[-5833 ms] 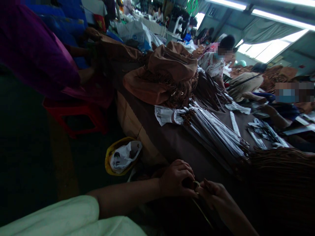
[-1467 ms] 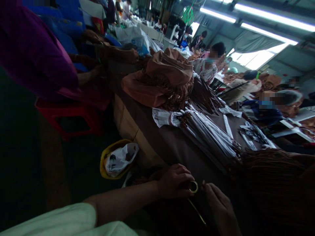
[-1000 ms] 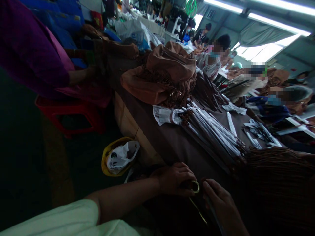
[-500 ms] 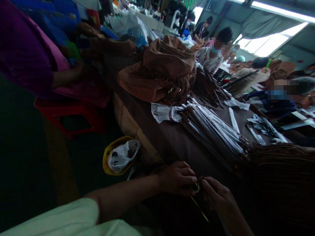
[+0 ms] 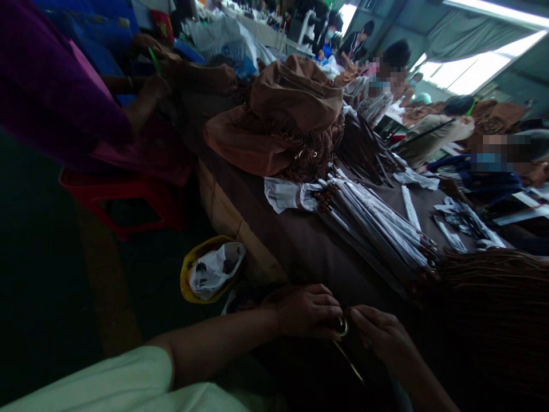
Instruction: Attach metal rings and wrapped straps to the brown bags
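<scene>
At the lower middle, my left hand [image 5: 309, 312] is closed round a gold metal ring [image 5: 342, 327], whose curved end shows beside the fingertips. Just right of it, my right hand [image 5: 380, 332] has thumb and forefinger pinched together, close to the ring; what they pinch, if anything, is too dark to make out. A thin gold strip [image 5: 349, 361] slants down below the ring, and the dark area under both hands hides what it joins. The brown-covered table [image 5: 295, 252] lies just beyond my hands.
Brown fringed bags [image 5: 295, 97] are heaped farther up the table. White-wrapped straps [image 5: 373, 212] lie in a bundle, with brown cords [image 5: 501, 286] at right. A yellow-rimmed bin [image 5: 185, 280] stands by the table. A person in purple sits on a red stool [image 5: 124, 194]; others work beyond.
My right hand has shifted slightly, and more of the gold ring shows by my left hand. The person in purple has raised a hand holding something green.
</scene>
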Demonstrator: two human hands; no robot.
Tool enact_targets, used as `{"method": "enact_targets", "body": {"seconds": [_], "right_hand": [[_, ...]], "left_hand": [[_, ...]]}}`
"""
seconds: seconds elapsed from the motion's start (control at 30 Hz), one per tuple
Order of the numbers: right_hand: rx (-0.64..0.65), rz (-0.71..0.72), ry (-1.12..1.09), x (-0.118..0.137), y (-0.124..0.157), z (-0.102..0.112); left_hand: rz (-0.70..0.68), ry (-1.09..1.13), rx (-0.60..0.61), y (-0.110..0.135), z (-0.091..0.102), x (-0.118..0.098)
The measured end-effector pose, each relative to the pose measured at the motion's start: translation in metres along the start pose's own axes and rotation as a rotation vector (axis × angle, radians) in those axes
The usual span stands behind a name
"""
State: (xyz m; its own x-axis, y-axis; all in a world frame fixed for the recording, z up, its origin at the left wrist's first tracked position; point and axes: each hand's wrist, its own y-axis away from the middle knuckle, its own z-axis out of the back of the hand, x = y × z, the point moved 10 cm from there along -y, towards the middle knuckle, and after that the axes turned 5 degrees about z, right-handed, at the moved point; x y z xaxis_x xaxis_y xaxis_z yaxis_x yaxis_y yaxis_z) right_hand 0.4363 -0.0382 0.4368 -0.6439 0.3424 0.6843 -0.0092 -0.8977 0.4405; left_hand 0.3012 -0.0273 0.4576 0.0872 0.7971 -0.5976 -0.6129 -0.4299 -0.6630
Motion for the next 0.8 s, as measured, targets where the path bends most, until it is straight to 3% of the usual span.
{"method": "enact_targets", "body": {"seconds": [0.17, 0.37, 0.5, 0.8], "right_hand": [[0.082, 0.037, 0.033, 0.001, -0.005, 0.000], [0.337, 0.040, 0.157, 0.020, -0.008, -0.011], [0.448, 0.027, 0.234, 0.029, -0.005, -0.016], [0.380, 0.111, 0.249, 0.036, 0.007, -0.010]], "left_hand": [[-0.002, 0.028, 0.006, 0.000, 0.000, 0.000], [0.018, 0.029, 0.076, 0.003, -0.010, 0.004], [0.010, 0.002, 0.059, 0.003, -0.010, 0.002], [0.101, -0.013, 0.017, -0.002, -0.006, 0.003]]}}
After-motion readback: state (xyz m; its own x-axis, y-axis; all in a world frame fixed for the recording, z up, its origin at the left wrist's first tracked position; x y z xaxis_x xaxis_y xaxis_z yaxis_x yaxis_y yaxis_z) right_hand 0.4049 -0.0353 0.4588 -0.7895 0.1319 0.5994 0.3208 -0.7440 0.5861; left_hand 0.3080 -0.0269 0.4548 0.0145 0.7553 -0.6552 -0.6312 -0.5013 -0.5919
